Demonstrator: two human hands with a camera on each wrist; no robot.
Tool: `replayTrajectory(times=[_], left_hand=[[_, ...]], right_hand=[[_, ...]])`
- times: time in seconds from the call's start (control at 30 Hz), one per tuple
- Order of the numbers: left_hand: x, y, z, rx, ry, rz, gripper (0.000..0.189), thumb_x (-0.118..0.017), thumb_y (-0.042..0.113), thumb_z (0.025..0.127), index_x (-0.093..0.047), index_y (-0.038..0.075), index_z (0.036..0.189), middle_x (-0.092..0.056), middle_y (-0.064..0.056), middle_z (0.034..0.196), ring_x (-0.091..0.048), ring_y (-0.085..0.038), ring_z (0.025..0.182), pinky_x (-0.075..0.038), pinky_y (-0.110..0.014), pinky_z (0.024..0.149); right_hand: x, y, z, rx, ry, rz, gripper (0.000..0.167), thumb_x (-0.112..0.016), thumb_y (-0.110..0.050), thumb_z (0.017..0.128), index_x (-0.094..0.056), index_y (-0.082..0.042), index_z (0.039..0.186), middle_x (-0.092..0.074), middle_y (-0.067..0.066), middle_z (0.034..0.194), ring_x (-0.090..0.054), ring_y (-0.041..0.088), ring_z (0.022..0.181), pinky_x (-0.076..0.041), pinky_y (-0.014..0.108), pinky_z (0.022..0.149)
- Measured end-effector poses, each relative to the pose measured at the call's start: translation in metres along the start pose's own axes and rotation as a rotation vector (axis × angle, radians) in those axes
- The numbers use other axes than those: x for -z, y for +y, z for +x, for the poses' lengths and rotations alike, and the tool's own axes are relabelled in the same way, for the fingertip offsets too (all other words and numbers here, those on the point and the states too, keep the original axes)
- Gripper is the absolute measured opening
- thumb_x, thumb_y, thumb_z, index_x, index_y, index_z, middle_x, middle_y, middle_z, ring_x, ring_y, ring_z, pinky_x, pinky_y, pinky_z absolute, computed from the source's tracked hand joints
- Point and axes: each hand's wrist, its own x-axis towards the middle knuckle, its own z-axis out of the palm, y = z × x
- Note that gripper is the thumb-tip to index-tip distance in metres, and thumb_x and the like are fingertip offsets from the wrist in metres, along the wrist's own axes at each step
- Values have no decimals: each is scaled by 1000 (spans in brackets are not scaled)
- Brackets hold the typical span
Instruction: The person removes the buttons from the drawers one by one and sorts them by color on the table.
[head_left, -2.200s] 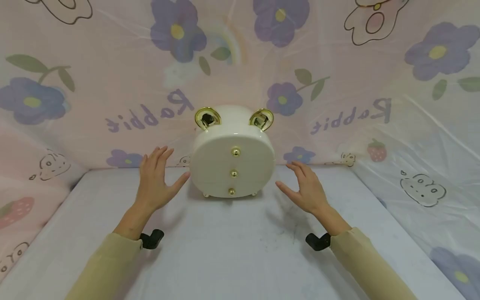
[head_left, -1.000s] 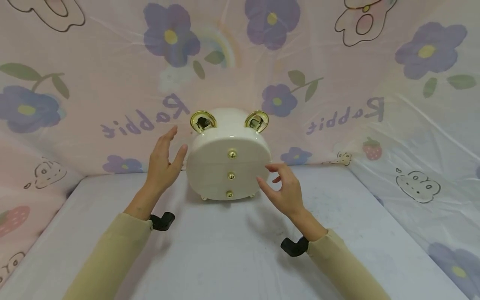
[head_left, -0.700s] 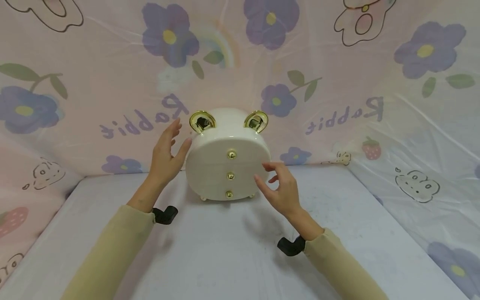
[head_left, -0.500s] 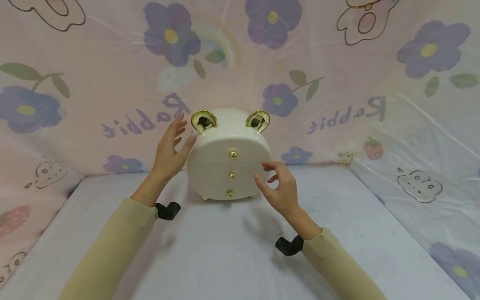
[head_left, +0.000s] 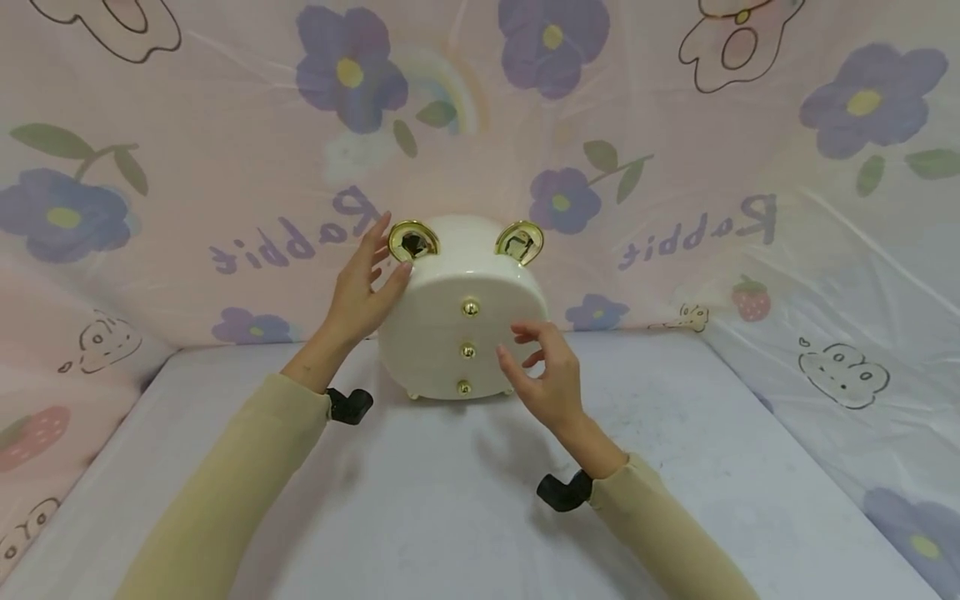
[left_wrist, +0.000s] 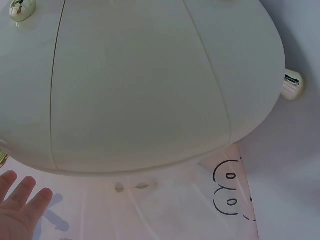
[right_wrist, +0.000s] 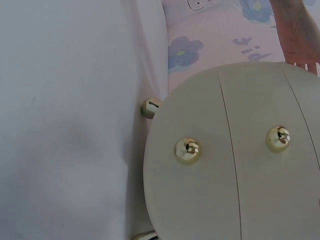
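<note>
A white, rounded, bear-shaped drawer box [head_left: 423, 346] stands on small feet at the back of the table. Down its front run three gold knobs [head_left: 468, 351], and two gold-rimmed ears [head_left: 519, 242] top it. My left hand [head_left: 360, 296] is at its upper left side, fingers loosely spread, thumb tip overlapping the edge just below the left ear. Seams between the drawers show in the left wrist view, with my left fingers [left_wrist: 22, 197] beside the box. In front of the box's right half hovers my right hand [head_left: 551, 379], thumb and bent forefinger apart, holding nothing.
A white cloth covers the table [head_left: 435, 500]. Close behind the box hangs a pink curtain [head_left: 480, 167] printed with flowers and "Rabbit" lettering, which continues down both sides. A black curved piece [head_left: 350, 407] sticks out at each sleeve cuff.
My left hand has moved up and right to the box's left ear. My right hand has come leftward in front of the box, its fingers bending. The box stays put.
</note>
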Motion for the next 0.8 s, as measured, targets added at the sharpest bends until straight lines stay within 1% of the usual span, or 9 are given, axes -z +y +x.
replayTrajectory(times=[0.1,0.2,0.27,0.37,0.47,0.57,0.63,0.7,0.8], left_hand=[[1,-2,3,3,-25,-14,68,-55,21,96,-20,26,154,-27,-8,157,-35,-35,139,-32,-59,111],[2,-4,6,3,-73,-22,69,-54,19,97,-17,27,155,-22,-2,159,-33,-38,140,-28,-61,112],[2,-5,6,12,-106,-24,70,-53,19,98,-14,29,155,-19,0,160,-31,-40,140,-25,-63,112],[3,-6,7,26,-139,-25,70,-52,19,98,-13,30,155,-20,-4,159,-34,-41,138,-27,-61,112],[4,-6,8,44,-172,-52,70,-53,20,98,-14,33,155,-29,-13,155,-38,-38,137,-31,-57,112],[7,-5,10,63,-202,-80,69,-55,21,98,-16,37,153,-40,-18,147,-41,-33,136,-34,-54,111],[9,-5,11,70,-217,-89,69,-56,22,97,-17,38,152,-44,-19,143,-42,-32,136,-34,-53,111],[11,-4,12,78,-231,-89,69,-57,22,97,-17,38,152,-45,-19,143,-42,-32,135,-34,-53,111],[13,-5,15,84,-256,-86,71,-58,22,97,-16,35,152,-43,-21,143,-42,-34,135,-35,-53,110]], right_hand=[[-4,-3,2,-12,17,26,33,-74,-12,79,-64,0,108,-67,13,101,-65,24,86,-56,33,54],[-8,-7,3,-31,31,49,33,-76,-12,79,-65,0,108,-67,13,101,-65,25,85,-56,34,53],[-11,-9,4,-45,35,54,34,-76,-12,79,-64,0,108,-67,13,101,-65,24,85,-56,34,53],[-15,-11,4,-72,42,70,33,-77,-9,78,-64,1,107,-68,15,101,-66,26,84,-56,36,52],[-18,-16,6,-97,55,87,32,-76,-3,77,-63,5,105,-67,20,98,-66,31,82,-55,41,51],[-16,-30,11,-119,60,111,31,-75,2,77,-62,10,104,-66,25,97,-65,37,80,-54,45,50],[-14,-40,14,-131,57,126,30,-73,4,78,-61,12,103,-65,27,97,-65,40,80,-53,46,51],[-13,-49,17,-142,55,138,28,-72,5,78,-61,13,102,-65,28,96,-64,41,80,-53,46,51],[-14,-53,20,-154,60,153,27,-72,5,78,-61,14,102,-65,28,95,-64,41,80,-53,47,51]])
